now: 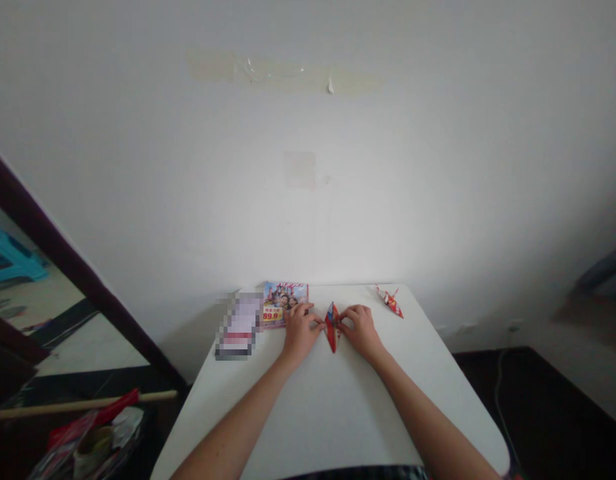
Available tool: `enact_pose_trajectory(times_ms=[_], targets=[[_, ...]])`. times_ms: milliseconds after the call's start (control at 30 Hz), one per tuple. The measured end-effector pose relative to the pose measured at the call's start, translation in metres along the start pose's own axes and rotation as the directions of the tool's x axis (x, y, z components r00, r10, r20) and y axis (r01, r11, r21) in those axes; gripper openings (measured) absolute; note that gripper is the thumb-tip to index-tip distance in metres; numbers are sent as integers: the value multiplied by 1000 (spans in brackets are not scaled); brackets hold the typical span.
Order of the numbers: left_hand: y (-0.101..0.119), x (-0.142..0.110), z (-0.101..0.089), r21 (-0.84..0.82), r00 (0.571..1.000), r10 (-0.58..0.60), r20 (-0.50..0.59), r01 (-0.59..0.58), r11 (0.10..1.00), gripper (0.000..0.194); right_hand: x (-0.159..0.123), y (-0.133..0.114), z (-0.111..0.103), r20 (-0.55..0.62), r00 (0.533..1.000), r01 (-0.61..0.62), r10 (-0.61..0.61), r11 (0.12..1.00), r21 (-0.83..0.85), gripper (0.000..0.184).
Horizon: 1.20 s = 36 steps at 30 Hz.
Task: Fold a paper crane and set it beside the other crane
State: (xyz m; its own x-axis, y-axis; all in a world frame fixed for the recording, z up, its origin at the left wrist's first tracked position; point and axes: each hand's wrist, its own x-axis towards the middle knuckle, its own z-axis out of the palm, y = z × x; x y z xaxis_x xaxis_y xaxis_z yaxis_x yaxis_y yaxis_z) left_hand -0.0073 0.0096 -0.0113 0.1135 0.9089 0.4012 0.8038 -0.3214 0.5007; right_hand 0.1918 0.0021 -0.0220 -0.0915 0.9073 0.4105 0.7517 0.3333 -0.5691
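Note:
Between my two hands, just above or on the white table point(338, 413), is a folded paper crane point(332, 328) in red and blue print. Its long diamond shape points away from me and back towards me. On its left side my left hand point(301, 328) pinches an edge between thumb and finger. From the right, my right hand point(361, 328) pinches the opposite side the same way. A second folded paper crane point(391, 302), red and white, lies near the table's far right corner. A printed leaflet point(274, 310) lies beyond my left hand, partly covered by it.
Left of the leaflet lies a pixelated, phone-like flat object point(238, 327). The wall point(308, 227) rises behind the table's far edge. On the left stand a dark-framed mirror point(88, 287) and, below it, a bin with rubbish point(95, 443). A cable point(499, 380) hangs at the right.

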Motion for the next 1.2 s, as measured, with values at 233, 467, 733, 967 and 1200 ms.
enact_pose_trajectory(times_ms=[233, 467, 733, 967, 1200], targets=[[-2, 0, 2, -16, 1000, 3, 1, -3, 1000, 6, 0, 4, 2, -12, 1000, 1, -1, 1000, -3, 14], [-2, 0, 1, -29, 1000, 0, 13, 0, 1000, 7, 0, 4, 0, -16, 1000, 4, -4, 1000, 26, 15], [3, 0, -2, -17, 998, -26, 50, 27, 999, 5, 1, 1, -1, 20, 1000, -20, 20, 1000, 15, 14], [8, -1, -7, 34, 992, -25, 126, 21, 999, 2, 1, 3, 2, 12, 1000, -8, 8, 1000, 10, 14], [9, 2, -10, 49, 987, -48, 151, 41, 998, 5, 1, 2, 1, 29, 999, -16, 16, 1000, 8, 14]])
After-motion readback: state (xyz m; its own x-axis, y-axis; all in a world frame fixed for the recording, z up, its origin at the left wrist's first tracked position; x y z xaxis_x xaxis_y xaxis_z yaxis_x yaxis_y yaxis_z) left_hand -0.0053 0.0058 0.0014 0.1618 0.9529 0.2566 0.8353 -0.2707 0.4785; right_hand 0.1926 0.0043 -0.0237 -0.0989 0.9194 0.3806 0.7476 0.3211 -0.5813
